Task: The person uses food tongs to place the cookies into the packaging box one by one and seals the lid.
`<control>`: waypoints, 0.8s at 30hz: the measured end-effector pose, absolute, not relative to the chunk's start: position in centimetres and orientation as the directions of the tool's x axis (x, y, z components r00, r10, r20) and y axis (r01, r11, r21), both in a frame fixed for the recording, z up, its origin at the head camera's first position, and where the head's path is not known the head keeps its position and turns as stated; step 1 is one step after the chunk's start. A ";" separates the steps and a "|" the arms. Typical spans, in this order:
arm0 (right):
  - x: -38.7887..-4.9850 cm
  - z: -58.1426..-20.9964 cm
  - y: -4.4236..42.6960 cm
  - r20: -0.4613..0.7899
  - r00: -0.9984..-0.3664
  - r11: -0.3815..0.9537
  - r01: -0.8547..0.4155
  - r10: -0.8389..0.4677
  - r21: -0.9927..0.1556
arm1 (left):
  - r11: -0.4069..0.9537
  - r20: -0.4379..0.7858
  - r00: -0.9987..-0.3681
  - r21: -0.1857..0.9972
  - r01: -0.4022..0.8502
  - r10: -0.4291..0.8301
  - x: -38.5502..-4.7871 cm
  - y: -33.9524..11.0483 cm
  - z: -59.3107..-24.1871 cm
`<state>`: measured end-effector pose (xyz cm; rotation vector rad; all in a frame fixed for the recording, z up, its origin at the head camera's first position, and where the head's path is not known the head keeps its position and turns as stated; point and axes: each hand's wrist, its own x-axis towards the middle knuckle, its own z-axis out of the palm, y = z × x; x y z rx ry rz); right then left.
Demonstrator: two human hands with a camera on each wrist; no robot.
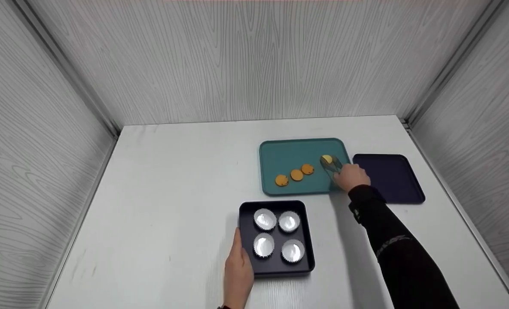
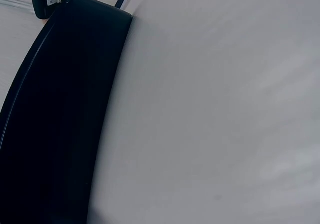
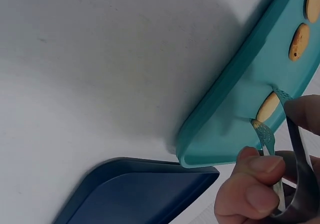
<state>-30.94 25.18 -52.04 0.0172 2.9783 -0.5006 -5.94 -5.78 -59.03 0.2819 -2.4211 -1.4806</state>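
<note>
My right hand [image 1: 353, 177] grips metal tongs [image 3: 295, 159] over the right part of a teal tray [image 1: 288, 150]. Their slotted tips stand on either side of a pale round cookie [image 3: 268, 107] that lies on the tray; whether both tips touch it I cannot tell. Three golden cookies [image 1: 297, 174] form a slanting row to its left. At the near side, my left hand [image 1: 238, 272] rests with straight fingers along the left wall of a dark square pan [image 1: 280, 271]. Several shiny white fluted baking cups [image 1: 264, 219] stand inside it. The left wrist view shows only the pan's outer wall [image 2: 65, 109], not the fingers.
Right of the teal tray, close beside it, lies a dark blue tray [image 1: 394, 178], partly behind my right hand and sleeve. Everything stands on a white table [image 1: 172, 193]. Grey wood-grain panels [image 1: 254, 60] enclose it at the back and both sides.
</note>
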 end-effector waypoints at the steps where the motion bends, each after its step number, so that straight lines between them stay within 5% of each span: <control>1: -31.0 -52.0 25.2 -0.120 -0.993 0.947 0.028 -0.011 -0.320 | 0.452 0.142 -0.939 0.892 -0.015 -0.312 -5.9 -5.7 -59.0; 24: -30.1 -51.2 25.6 -0.080 -0.994 0.954 -0.046 -0.072 -0.298 | 0.454 0.148 -0.939 0.891 -0.010 -0.311 -6.0 -5.8 -59.0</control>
